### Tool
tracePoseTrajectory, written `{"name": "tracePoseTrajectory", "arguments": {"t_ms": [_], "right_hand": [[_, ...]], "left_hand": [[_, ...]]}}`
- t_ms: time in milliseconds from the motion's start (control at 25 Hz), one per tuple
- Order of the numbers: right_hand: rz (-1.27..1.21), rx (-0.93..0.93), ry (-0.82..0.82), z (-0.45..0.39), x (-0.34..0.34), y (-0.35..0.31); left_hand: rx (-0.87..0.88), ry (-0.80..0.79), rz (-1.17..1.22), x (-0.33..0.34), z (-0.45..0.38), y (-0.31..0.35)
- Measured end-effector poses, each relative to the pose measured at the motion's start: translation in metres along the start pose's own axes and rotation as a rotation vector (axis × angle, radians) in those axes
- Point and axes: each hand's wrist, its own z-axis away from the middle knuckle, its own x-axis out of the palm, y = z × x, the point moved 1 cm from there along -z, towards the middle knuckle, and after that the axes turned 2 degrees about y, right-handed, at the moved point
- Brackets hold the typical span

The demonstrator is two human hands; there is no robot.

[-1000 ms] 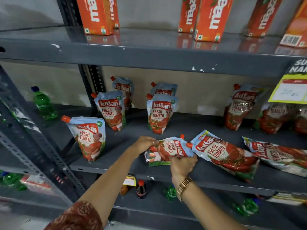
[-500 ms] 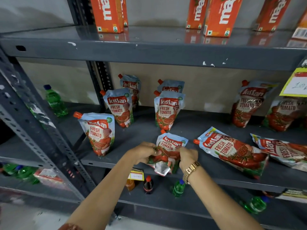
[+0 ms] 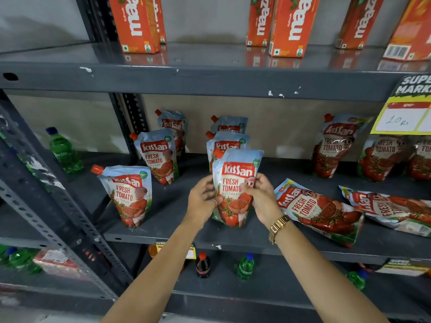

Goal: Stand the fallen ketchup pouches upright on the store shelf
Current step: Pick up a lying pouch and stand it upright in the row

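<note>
A ketchup pouch (image 3: 235,183) stands upright near the front of the grey middle shelf (image 3: 233,238), held from both sides. My left hand (image 3: 203,201) grips its left edge and my right hand (image 3: 262,198) grips its right edge. Two pouches lie flat to the right: one (image 3: 319,210) beside my right hand, another (image 3: 387,209) further right. Upright pouches stand at the front left (image 3: 127,194), behind it (image 3: 158,155), at the back (image 3: 173,127), and directly behind the held one (image 3: 229,141). More pouches lean against the back wall at the right (image 3: 335,145).
Orange juice cartons (image 3: 137,24) line the upper shelf. A yellow price tag (image 3: 403,117) hangs at the right. A green bottle (image 3: 64,151) stands on the left bay. Small bottles (image 3: 202,265) stand on the lower shelf. A perforated steel upright (image 3: 53,206) crosses the left.
The pouch was lying flat on its side under both hands; it has been turned and raised and now stands upright between them. The camera moved closer.
</note>
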Motion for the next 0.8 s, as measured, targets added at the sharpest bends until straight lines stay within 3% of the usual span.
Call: {"name": "tracePoseTrajectory", "arguments": {"t_ms": [120,280,480,560,800], "right_hand": [[0.12,-0.038,-0.028,0.002,-0.001,0.006],[0.105,-0.077,-0.03,0.006,-0.005,0.004],[0.014,-0.088,0.063,0.005,-0.039,-0.01],[0.038,-0.113,0.14,0.005,-0.059,-0.016],[0.196,-0.122,0.229,-0.008,-0.117,-0.048]], "left_hand": [[0.043,0.037,-0.01,0.003,0.002,-0.006],[0.022,0.087,-0.056,0.005,0.003,-0.008],[0.031,0.422,0.027,0.002,0.013,-0.01],[0.034,0.481,0.071,0.001,0.017,-0.01],[-0.099,0.32,0.021,0.034,0.047,-0.019]]}}
